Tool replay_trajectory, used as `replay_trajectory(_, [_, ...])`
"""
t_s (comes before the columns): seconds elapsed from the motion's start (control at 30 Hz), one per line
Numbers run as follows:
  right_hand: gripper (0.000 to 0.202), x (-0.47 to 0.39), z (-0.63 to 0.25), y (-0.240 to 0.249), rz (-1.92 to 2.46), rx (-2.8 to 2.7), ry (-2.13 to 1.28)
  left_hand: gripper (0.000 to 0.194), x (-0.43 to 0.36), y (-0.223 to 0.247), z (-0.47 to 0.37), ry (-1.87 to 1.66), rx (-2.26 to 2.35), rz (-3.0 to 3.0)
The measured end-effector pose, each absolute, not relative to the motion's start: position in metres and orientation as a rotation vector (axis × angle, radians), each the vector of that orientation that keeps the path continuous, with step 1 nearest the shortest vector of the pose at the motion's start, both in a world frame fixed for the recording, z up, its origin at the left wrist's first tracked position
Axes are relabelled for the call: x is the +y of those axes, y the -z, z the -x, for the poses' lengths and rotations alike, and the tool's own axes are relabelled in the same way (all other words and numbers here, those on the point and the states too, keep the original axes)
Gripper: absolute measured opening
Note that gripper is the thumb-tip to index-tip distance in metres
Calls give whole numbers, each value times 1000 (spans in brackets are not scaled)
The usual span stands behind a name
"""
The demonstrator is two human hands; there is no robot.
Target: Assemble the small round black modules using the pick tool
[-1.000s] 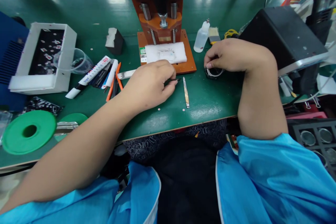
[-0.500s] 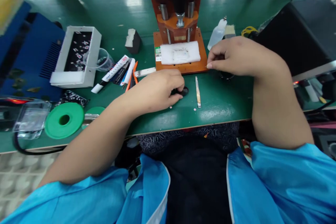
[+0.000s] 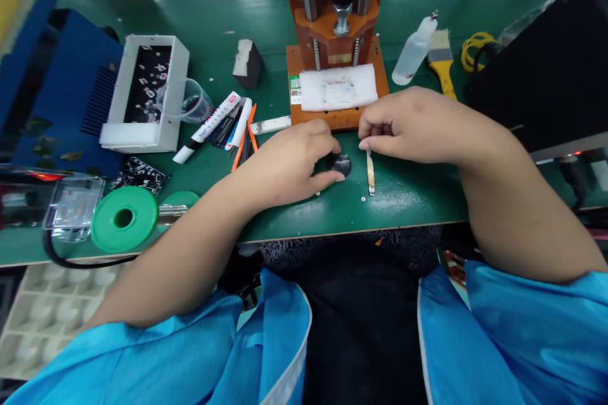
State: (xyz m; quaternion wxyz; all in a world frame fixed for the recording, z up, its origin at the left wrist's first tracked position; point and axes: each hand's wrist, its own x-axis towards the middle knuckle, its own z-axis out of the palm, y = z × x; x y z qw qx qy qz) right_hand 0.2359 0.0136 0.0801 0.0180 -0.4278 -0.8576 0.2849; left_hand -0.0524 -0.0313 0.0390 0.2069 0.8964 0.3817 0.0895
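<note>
My left hand (image 3: 297,158) rests low over the green bench, thumb and fingers curled round a small black round disc (image 3: 341,165). To its right, a slim pair of tweezers (image 3: 371,178) with a worn, yellowish shank lies on the bench, pointing away from me. The thumb and forefinger of my right hand (image 3: 403,123) close on its far end, which they cover. Just behind both hands, a white foam pad (image 3: 338,87) with dark marks sits on the base of an orange-brown hand press (image 3: 327,118).
Pens and a marker (image 3: 213,119) lie left, near a white box (image 3: 164,133) of small parts and a clear cup (image 3: 197,104). A green spool (image 3: 142,228) sits front left. A squeeze bottle (image 3: 411,57) and a brush (image 3: 441,63) stand behind my right hand.
My right hand has come left and nearer, from beside the press base to the tweezers. My left hand stays at the black disc, its thumb and fingers slightly wider, showing more of it.
</note>
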Motion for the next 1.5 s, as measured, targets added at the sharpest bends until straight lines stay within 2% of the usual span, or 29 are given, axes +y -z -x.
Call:
replay_trajectory(0.1, [9, 13, -236, -77, 1292, -2641, -915, 19, -33, -37, 49, -337, 1103, -2363])
replay_trajectory(0.33, [9, 12, -232, -73, 1221, -2565, -964, 32, -31, -32, 34, -798, 1114, -1551])
replay_trajectory(0.53, [6, 11, -225, -71, 1188, -2395, -1151, 25, -26, -36, 28, -1028, 1138, -1219])
replay_trajectory(0.67, [4, 10, -219, -67, 1193, -2251, -1338, 24, -27, -36, 28, -1034, 1146, -1197])
replay_trajectory(0.87, [17, 8, -216, -63, 1189, -2071, -1475, 27, -25, -32, 32, -979, 1204, -1291])
replay_trajectory(1.13, [21, 7, -212, -60, 1230, -2019, -1433, 31, -26, -27, 32, -958, 1195, -1342])
replay_trajectory(1.5, [16, 6, -213, -61, 1328, -2177, -1128, 31, -33, -29, 29, -1010, 1314, -1721])
